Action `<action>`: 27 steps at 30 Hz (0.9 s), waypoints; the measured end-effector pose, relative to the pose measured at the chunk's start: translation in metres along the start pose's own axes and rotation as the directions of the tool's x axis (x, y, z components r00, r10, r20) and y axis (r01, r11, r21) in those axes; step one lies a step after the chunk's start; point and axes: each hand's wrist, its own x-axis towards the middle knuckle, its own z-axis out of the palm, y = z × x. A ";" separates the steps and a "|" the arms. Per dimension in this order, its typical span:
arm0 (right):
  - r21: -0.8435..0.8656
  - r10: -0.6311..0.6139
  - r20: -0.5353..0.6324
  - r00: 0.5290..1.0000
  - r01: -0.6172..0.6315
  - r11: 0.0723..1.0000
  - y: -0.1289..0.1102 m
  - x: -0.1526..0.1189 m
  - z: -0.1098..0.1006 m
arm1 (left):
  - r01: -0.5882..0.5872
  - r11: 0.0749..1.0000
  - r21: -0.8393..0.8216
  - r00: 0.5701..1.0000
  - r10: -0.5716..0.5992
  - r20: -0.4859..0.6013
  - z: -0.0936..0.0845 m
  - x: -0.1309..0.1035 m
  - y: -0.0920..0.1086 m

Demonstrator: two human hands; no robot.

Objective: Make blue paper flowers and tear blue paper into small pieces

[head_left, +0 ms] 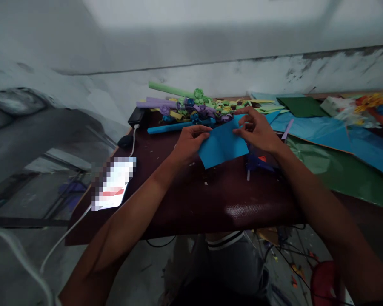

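A small blue sheet of paper [221,146] is stretched between my two hands, raised over the dark red tabletop [185,204]. My left hand [191,142] pinches its left edge between thumb and fingers. At the upper right corner, my right hand [253,129] grips the paper with thumb and forefinger, the other fingers curled. Beyond the hands lie rolled paper tubes in green [169,88], purple [153,103] and blue [175,126], with several paper flowers [198,95] among them. Under my right wrist are dark blue paper scraps [258,163].
A lit phone [115,185] with a cable lies at the left edge, near a black adapter [136,117]. To the right spread blue sheets [322,131], green sheets [335,174] and orange paper flowers [370,102]. A wall [217,76] stands behind; a red stool [325,282] is below right.
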 end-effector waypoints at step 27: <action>-0.131 0.019 0.076 0.997 -0.009 0.991 0.003 0.004 0.007 | -0.174 0.969 0.174 0.966 0.134 0.220 0.013 0.026 0.011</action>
